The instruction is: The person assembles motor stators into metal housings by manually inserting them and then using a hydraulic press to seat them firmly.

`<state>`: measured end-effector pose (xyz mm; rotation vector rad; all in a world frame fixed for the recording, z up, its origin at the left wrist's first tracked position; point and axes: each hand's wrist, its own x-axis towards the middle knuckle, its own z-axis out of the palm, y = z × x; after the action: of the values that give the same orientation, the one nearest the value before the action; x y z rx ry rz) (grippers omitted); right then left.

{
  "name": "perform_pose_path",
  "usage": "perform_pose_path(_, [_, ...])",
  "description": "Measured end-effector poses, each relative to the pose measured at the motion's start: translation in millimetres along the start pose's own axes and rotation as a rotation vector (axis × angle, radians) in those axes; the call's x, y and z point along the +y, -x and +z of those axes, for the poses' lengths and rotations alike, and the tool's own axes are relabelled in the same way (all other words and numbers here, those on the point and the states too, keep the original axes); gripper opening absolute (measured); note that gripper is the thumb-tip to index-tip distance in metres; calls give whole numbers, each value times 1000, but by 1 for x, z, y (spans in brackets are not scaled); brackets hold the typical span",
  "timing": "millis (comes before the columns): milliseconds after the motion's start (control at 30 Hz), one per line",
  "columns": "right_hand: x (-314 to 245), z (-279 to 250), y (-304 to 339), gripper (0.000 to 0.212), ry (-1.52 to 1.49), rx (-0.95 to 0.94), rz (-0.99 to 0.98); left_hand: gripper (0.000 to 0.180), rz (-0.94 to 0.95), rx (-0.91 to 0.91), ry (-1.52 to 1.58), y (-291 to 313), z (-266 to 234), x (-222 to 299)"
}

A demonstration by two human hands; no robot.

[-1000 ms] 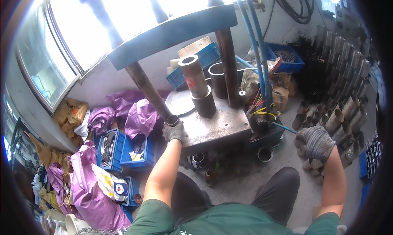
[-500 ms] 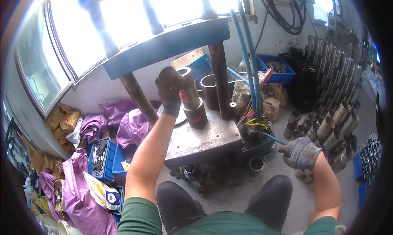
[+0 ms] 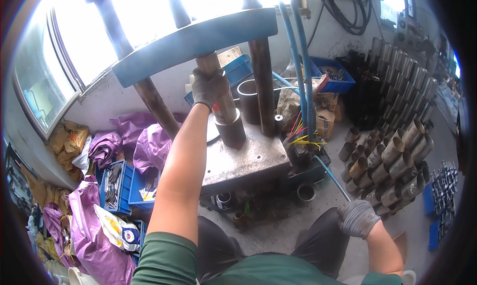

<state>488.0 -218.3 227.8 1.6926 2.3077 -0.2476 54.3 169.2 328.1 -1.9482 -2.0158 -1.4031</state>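
Left gloved hand (image 3: 209,86) clenched round tall brown steel tube (image 3: 216,94), seated upright in dark steel sleeve (image 3: 231,131) below fingers on grey press plate (image 3: 243,161), pressing seemingly undone; right gloved hand (image 3: 357,218) gripping blue lever (image 3: 330,176).

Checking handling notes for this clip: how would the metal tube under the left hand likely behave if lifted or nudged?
The metal tube looks rigid and probably heavy for its size. Standing tall on the dark sleeve, it may tip if nudged. Round, so apt to roll once down; the gloved left hand should resist slipping.
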Motion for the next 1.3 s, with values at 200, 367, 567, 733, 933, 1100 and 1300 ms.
perform_pose_path(200, [-7,19,12,28,-95,193,134,76,-38,-49,-38,7,11,24])
perform_pose_path(367, [-9,27,9,31,-117,265,169,79,-68,51,25,10,5,22])
perform_pose_path(567, [-2,20,10,30,-132,326,138,83,-108,59,12,14,0,27])
perform_pose_path(733, [2,17,12,30,-144,302,189,86,-116,97,48,3,21,16])
perform_pose_path(933, [5,10,9,34,-144,302,162,92,-4,157,190,-10,35,-22])
perform_pose_path(1100, [4,8,10,33,-157,322,163,86,-49,130,181,5,21,-3])
perform_pose_path(1300, [5,9,10,33,-169,341,161,85,-80,76,195,13,20,1])
